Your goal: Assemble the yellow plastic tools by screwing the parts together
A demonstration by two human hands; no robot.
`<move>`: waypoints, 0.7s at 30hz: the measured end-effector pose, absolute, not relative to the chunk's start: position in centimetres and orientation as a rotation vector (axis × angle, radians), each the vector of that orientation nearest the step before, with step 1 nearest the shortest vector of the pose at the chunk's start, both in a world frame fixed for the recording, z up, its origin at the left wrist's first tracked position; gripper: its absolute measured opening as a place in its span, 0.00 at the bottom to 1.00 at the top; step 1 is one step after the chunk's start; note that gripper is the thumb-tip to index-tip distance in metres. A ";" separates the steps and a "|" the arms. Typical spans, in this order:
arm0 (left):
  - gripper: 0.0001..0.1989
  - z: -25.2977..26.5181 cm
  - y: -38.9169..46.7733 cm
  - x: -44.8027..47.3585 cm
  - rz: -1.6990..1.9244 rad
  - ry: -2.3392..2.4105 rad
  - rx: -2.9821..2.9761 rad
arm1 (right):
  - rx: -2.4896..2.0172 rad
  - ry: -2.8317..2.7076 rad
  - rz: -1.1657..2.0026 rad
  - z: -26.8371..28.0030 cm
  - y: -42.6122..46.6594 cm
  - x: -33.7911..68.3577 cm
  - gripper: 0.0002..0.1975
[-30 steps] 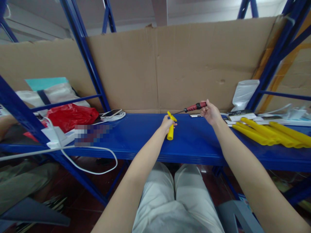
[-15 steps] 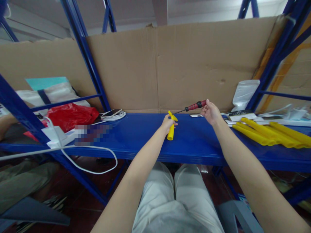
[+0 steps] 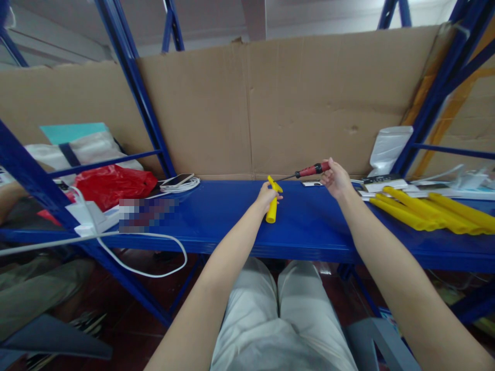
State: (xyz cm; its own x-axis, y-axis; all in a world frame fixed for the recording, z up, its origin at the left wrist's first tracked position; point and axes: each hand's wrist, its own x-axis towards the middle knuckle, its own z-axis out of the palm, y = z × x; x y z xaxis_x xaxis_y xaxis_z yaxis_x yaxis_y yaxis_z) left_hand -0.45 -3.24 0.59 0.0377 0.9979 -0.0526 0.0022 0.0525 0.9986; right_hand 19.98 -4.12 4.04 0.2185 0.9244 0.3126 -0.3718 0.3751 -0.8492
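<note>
My left hand is wrapped round a yellow plastic handle, a tube with a wider head, held just above the blue shelf. My right hand grips the end of a screwdriver with a red and black handle. The screwdriver lies almost level, and its thin shaft points left to the head of the yellow handle. Its tip meets the head there; how far it goes in, I cannot tell.
Several yellow tubes lie on the blue shelf at right, beside a white pouch. A phone, white cable, red plastic bag and white adapter are at left. Cardboard stands behind. Another person's arm shows far left.
The screwdriver's handle has turned slightly about its length in my right hand. My left hand and the yellow handle stay in place.
</note>
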 end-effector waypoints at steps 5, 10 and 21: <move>0.35 0.6 -3.3 -0.4 1.151 1.196 1.197 | -0.718 -0.910 1.068 4.3 -4.2 20.0 0.12; 0.34 0.5 -3.4 -0.4 1.152 1.193 1.196 | -0.742 -0.863 1.045 4.3 -4.1 20.0 0.15; 0.31 0.4 -3.3 -0.4 1.151 1.202 1.188 | -0.742 -0.889 0.978 3.9 -3.6 20.1 0.21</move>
